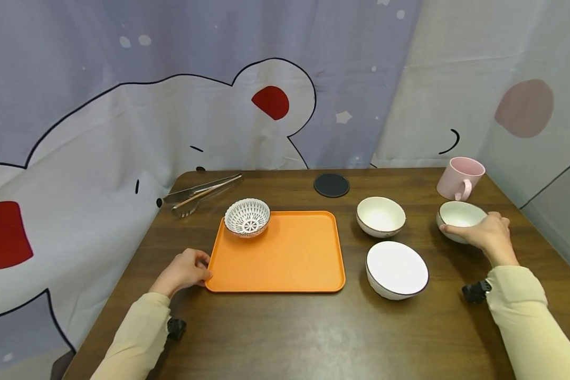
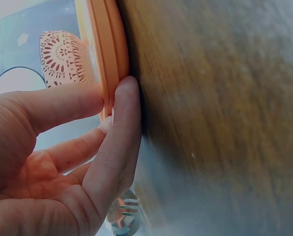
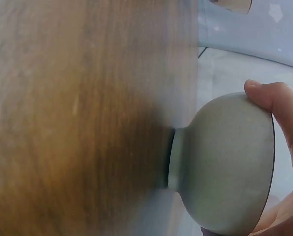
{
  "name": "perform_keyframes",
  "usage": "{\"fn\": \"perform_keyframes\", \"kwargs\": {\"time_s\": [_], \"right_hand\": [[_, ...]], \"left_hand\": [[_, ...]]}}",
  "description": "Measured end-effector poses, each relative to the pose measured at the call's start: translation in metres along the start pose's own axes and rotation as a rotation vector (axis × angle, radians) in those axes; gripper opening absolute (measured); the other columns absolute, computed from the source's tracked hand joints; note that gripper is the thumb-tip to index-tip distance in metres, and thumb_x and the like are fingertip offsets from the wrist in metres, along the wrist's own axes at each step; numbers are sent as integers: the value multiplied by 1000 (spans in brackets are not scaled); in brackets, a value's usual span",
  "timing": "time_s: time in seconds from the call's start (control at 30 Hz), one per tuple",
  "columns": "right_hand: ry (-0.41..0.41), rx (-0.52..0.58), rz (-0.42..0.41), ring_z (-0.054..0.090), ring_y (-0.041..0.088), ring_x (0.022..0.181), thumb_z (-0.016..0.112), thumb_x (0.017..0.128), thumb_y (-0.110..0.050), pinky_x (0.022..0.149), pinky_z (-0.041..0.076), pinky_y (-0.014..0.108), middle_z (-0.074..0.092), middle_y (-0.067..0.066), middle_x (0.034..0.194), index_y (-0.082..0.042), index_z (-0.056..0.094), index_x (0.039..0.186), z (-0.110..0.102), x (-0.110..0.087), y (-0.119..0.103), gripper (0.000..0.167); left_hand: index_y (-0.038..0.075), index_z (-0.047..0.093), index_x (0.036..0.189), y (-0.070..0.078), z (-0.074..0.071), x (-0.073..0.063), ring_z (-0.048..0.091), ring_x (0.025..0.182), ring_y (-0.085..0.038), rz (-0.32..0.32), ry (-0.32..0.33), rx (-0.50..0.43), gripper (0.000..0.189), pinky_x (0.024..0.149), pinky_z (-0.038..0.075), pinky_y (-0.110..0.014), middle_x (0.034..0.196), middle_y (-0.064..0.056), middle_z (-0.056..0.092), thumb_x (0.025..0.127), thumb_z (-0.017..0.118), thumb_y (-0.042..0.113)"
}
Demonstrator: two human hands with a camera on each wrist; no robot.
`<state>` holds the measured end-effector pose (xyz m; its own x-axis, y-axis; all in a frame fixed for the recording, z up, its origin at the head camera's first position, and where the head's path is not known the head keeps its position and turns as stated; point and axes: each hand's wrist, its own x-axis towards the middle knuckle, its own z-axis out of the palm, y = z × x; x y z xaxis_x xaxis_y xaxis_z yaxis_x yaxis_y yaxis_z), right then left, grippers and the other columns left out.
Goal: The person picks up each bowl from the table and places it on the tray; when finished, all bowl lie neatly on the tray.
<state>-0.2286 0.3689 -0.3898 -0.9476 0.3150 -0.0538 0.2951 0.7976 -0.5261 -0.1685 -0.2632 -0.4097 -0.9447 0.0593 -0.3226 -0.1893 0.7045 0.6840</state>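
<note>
At the near left corner of the orange tray (image 1: 290,258), my left hand (image 1: 185,272) pinches the rim. The left wrist view shows the thumb on the tray's upper side and a finger (image 2: 124,128) against its underside. A patterned white bowl (image 1: 247,217) stands on the tray's far left corner. Over on the right, my right hand (image 1: 489,235) grips a pale bowl (image 1: 461,215) by its sides, the thumb on the near left. In the right wrist view this bowl (image 3: 225,162) has its foot at or just above the table; which, I cannot tell.
Two white bowls, one farther (image 1: 381,216) and one nearer (image 1: 396,270), stand between tray and right hand. A pink mug (image 1: 461,178) is behind the held bowl. A black coaster (image 1: 331,185) lies at the back, tongs (image 1: 204,192) at the back left. A curtain (image 1: 218,121) borders the table.
</note>
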Motion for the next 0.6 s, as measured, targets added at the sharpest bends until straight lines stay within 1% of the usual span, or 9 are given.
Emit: {"fn": "perform_keyframes", "kwargs": {"time_s": [0.13,0.23,0.37,0.47,0.6], "right_hand": [[18,9,5,38,54,99,75,74,-58,84,44,64,25,49,124,28,13,137,-2,-4,0,124],[41,21,-4,37,55,101,76,73,-58,83,44,63,26,47,124,26,13,138,-5,-8,-2,123],[71,36,-20,38,53,103,78,72,-56,81,44,59,27,44,122,24,18,139,-8,-12,-4,120],[84,48,-29,39,53,103,79,72,-55,80,44,57,27,44,125,22,19,139,-10,-15,-6,119],[82,54,-55,40,53,104,80,71,-54,80,44,57,24,46,130,21,17,142,-14,-20,-12,121]], "left_hand": [[-12,58,110,0,0,0,65,66,-18,-5,1,0,31,65,60,-36,81,-15,63,82,68,-3],[-12,57,111,0,0,0,65,66,-18,-14,-1,1,32,66,60,-36,82,-15,63,82,68,-2],[-12,57,112,1,1,0,65,67,-18,-17,-1,1,33,66,60,-36,82,-15,63,82,68,-2],[-12,57,111,1,1,-1,65,67,-18,-12,-2,3,33,66,60,-36,83,-15,62,82,68,-2],[-12,57,110,0,1,0,64,66,-18,-15,2,2,32,65,60,-35,82,-15,61,82,68,-2]]}}
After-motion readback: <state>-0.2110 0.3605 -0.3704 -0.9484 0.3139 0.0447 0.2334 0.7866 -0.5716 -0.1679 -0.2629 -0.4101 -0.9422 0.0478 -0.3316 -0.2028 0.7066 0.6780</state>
